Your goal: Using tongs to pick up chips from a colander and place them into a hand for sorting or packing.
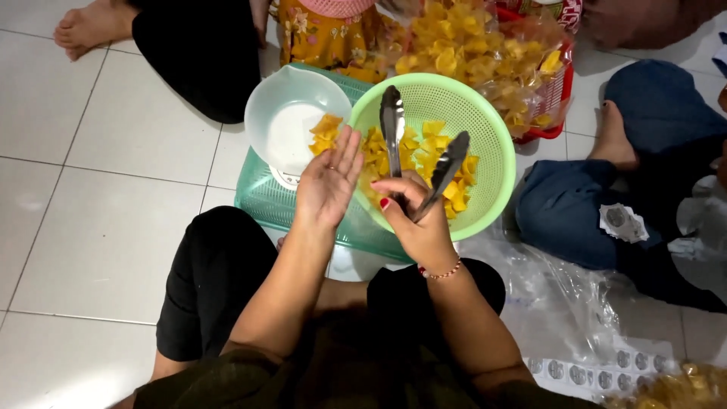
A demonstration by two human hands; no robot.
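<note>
My right hand (416, 220) grips metal tongs (447, 170), their two arms spread apart over a light green colander (492, 144) holding yellow chips (424, 155). My left hand (327, 182) is open, palm up and fingers together, held flat against the colander's left rim; it holds nothing. A white bowl (291, 113) with a few yellow chips at its right edge sits on a small scale just left of the colander. Both stand on an upturned teal basket (261, 197).
A red basket (556, 91) lined with clear plastic and heaped with yellow chips stands behind the colander. Other people sit around: a bare foot (87, 26) top left, jeans-clad legs (606, 189) on the right. Clear plastic bags (560, 303) and sticker sheets (598, 375) lie lower right.
</note>
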